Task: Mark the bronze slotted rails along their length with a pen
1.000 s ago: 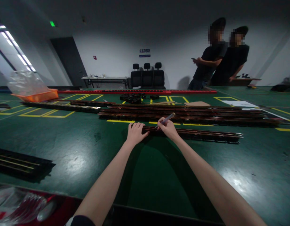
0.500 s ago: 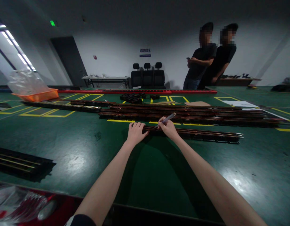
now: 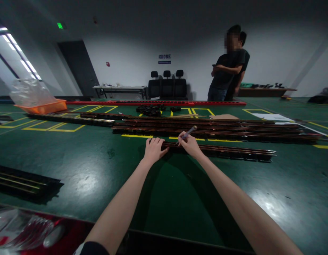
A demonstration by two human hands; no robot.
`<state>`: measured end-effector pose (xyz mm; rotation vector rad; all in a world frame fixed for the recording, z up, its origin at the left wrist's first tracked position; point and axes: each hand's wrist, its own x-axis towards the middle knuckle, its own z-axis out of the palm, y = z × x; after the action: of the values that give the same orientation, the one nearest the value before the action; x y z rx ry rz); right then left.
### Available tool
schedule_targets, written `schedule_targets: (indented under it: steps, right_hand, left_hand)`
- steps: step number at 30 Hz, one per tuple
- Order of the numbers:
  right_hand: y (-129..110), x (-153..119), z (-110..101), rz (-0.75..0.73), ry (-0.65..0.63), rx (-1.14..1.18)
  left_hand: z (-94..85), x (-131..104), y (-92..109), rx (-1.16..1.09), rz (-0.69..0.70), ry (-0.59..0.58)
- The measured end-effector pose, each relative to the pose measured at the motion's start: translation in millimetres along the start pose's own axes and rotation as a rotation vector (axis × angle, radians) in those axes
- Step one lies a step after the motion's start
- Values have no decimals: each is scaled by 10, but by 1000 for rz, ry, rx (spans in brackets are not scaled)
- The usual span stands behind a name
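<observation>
A long dark rail assembly with copper-coloured strips lies crosswise on the green table in front of me. My left hand grips its left end, fingers over the top and thumb along the near side. In a pen-like hold, my right hand has a slim screwdriver with a clear handle. The handle tilts up to the right, and its thin tip points down at the rail, just right of my left hand. Whether the tip touches the rail I cannot tell.
Several similar rails lie just behind. Farther back are black parts, a red rail and an orange tray with a plastic bag. Another dark rail lies at left. Two people stand beyond the table.
The screwdriver's handle has tipped slightly more upright in my right hand. My left hand stays in place. One person at the back has moved left, behind the other.
</observation>
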<state>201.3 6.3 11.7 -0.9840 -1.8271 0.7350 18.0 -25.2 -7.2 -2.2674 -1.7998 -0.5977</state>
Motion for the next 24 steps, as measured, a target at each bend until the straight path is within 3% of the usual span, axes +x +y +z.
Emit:
schedule_targets:
  steps: [24]
  right_hand:
    - [-13, 3, 8, 11, -14, -10]
  left_hand:
    - [10, -6, 3, 4, -20, 32]
